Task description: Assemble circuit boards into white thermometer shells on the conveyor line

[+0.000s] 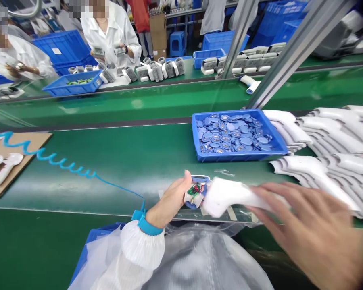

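Note:
My left hand [173, 198] is closed around a small device body [196, 192], with a green circuit board and red wires exposed inside and blue parts at its ends. A blue strap with a coiled cord circles my left wrist. From the right, my right hand [302, 217] grips a white curved plastic shell [230, 195] by its narrow handle end. The shell's wide end lies right beside the open device; whether they touch I cannot tell. The right hand and the shell are slightly blurred.
A blue tray [196, 139] full of small blue oval parts stands ahead. White shells [317, 169] lie in stacked rows to the right. A cardboard sheet [33, 147] carries white pieces at left. A metal post [302, 52] slants overhead. People in white coats work across the green bench.

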{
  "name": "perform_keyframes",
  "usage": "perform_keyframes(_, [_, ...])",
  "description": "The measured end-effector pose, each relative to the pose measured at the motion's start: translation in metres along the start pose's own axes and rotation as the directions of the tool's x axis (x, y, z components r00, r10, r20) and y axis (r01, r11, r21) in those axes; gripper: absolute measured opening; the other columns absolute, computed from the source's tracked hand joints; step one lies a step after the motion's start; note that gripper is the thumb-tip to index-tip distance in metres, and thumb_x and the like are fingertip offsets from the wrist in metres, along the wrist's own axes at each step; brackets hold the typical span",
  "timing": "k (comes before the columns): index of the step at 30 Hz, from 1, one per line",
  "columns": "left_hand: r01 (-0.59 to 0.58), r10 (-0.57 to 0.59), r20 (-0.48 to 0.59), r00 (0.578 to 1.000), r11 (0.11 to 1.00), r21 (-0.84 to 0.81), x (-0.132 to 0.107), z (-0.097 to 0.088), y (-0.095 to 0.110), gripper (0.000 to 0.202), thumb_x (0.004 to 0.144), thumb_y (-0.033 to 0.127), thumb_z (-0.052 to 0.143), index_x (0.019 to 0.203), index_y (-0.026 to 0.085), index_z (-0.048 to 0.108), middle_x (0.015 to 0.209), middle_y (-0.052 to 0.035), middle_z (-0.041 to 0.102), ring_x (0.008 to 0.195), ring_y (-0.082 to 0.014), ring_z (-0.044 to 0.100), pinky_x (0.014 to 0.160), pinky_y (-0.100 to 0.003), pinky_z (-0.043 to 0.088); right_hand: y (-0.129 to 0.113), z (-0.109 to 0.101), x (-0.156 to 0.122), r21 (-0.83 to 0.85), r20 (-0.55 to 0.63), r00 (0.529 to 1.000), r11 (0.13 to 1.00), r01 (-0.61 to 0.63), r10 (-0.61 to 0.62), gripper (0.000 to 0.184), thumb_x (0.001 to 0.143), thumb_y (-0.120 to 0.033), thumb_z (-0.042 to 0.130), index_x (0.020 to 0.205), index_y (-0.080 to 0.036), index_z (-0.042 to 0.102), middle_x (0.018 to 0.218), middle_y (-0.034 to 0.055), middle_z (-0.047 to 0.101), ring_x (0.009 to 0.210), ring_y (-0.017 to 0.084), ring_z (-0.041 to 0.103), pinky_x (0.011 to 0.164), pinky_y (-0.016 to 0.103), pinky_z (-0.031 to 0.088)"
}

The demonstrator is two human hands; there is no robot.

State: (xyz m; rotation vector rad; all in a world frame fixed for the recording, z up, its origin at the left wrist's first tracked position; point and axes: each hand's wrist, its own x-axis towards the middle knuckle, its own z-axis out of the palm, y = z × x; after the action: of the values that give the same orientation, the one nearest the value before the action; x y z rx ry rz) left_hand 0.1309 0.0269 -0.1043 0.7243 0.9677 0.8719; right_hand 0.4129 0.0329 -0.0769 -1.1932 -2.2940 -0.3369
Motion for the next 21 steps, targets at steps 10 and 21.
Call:
perform_keyframes(10, [-0.089,0.110,-0.050,0.993,0.946,0.313,-0.007,0.005,-0.002,0.051,0.087,0.057,0.073,0.113,0.015,0.063,0.090,-0.0045,0.065,0.072,-0.0140,0.058,0.062,-0.025,0.045,-0.047,0.031,0.030,0.065,0.141,0.973,0.982,0.177,-0.184,0.030,0.107,-0.037,0.044,0.122,-0.015,0.059,0.109,0.0097,0.074,0.095,0.027,0.068,0.090,0.047,0.043])
perform_keyframes(21, [-0.449,0.602,-0.001,0.799,0.597,0.665,-0.025,0.007,-0.019,0.056,0.079,0.036,0.087,0.126,0.026,0.059,0.124,-0.0049,0.068,0.114,-0.0239,0.065,0.101,-0.038,0.053,-0.051,0.009,0.022,0.412,0.772,0.633,0.703,-0.579,0.068,0.030,0.102,-0.053,0.048,0.111,-0.026,0.058,0.103,0.0028,0.069,0.087,0.019,0.063,0.075,0.032,0.047])
